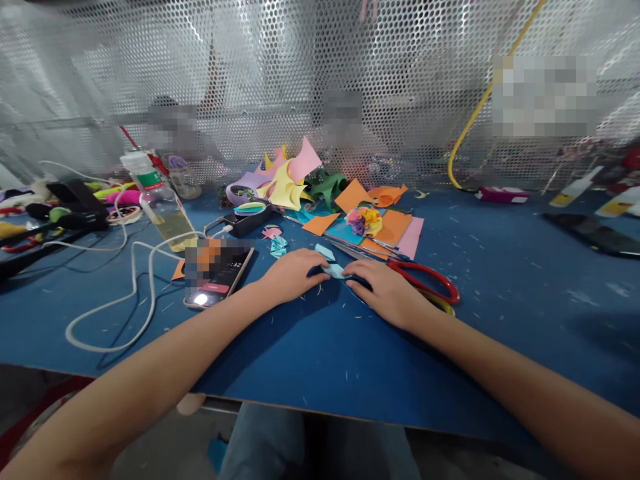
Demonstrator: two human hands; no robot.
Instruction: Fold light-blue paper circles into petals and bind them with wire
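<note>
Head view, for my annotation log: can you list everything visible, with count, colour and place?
folded paper strip: one, light blue, between both hands
scissors: one pair, red handles, right of right hand
phone: one, black, left of the left hand
cable: one, white, left of the phone
paper sheets: several, orange, pink, yellow, behind the hands
paper flower: one, mixed colours, on the sheets
bottle: one, clear, far left
table: one, blue, under everything
mesh screen: one, white, behind the table
left hand: one, bare, fingertips on the strip
right hand: one, bare, fingertips on the strip
</note>
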